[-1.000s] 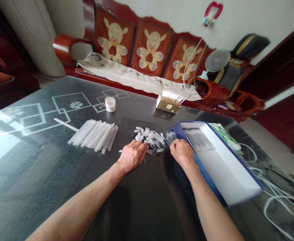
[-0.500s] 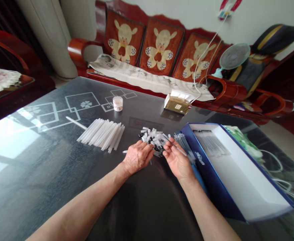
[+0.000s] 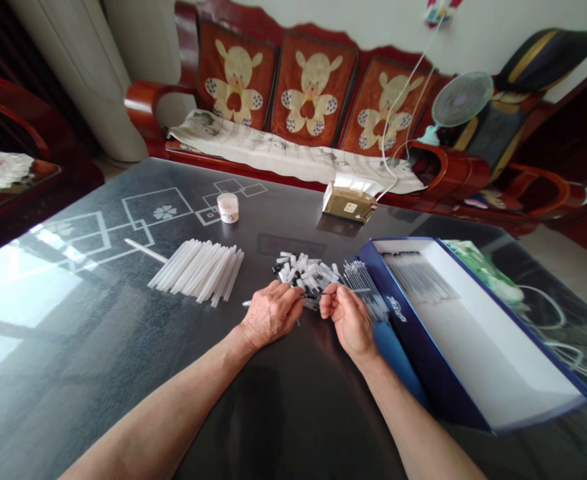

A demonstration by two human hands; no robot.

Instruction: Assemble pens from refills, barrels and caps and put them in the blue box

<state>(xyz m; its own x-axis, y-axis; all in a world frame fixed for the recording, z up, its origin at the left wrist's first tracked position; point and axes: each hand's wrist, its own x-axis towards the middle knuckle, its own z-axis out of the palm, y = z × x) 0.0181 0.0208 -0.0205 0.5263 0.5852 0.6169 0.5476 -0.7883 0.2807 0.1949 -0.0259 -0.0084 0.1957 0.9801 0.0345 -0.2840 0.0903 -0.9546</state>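
My left hand is closed round a pen barrel, whose pale end sticks out on its left side. My right hand pinches a thin pen refill, its dark tip pointing left at the fingers of my left hand. Just beyond both hands lies a pile of white and black caps. A bundle of refills rests to the right, beside the blue box. Several whitish pen barrels lie side by side on the dark table at the left.
An open blue box with a row of refills inside takes up the right side. Toward the back stand a small round tub and a tissue box. A green and white packet and white cables lie beyond the blue box.
My right hand has turned, its fingers now closed more tightly, and the refill has swung from slanting to nearly level, its tip at my left hand. The view has shifted slightly.
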